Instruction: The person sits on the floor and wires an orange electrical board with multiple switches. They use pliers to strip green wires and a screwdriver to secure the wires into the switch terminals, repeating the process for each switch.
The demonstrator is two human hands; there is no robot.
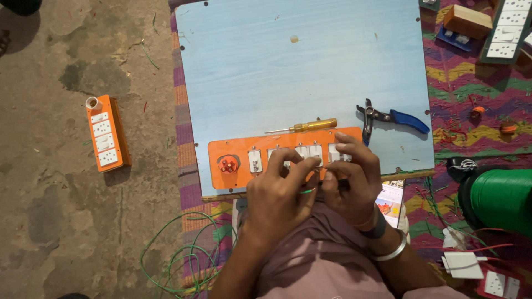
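An orange switch plate (238, 149) with white switches and a red socket lies at the near edge of a pale blue board (288, 66). My left hand (280, 191) rests over the plate's middle, fingers curled on a white switch and pinching a piece of green wire (307, 190). My right hand (350, 180) sits beside it, fingers closed over the plate's right end; what it grips is hidden. A yellow-handled screwdriver (305, 126) lies just behind the plate. Blue-handled pliers (390, 117) lie to its right.
A finished orange switch box (106, 138) lies on the concrete floor at left. Loose green wire (177, 260) coils at lower left. A green wire spool (501, 199) stands at right. White sockets, a wooden block (466, 21) and small parts lie on the patterned mat.
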